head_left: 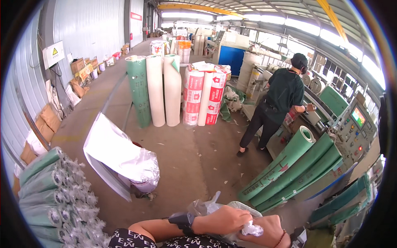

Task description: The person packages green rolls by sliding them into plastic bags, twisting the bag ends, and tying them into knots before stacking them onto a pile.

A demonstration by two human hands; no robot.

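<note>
At the lower middle, my left hand (223, 220), with a dark band at its wrist, has its fingers closed on white bunched plastic film (252, 228). My right hand (266, 230), wearing a beaded bracelet, meets it from the right. That hand's fingers are mostly hidden behind the left hand and the film, so their grip does not show. Loose clear plastic wrap (211, 205) sticks up just beyond the left hand. A pale, plastic-covered rounded edge (245, 205) shows behind both hands; what it belongs to is mostly covered.
Plastic-wrapped green rolls (41, 194) are stacked at my left, near a white sheet (109, 136) over a metal frame. Green rolls (285, 165) lean by a control panel (356, 120) at right. Upright rolls (156, 91) stand ahead; a co-worker (285, 91) stands at a machine.
</note>
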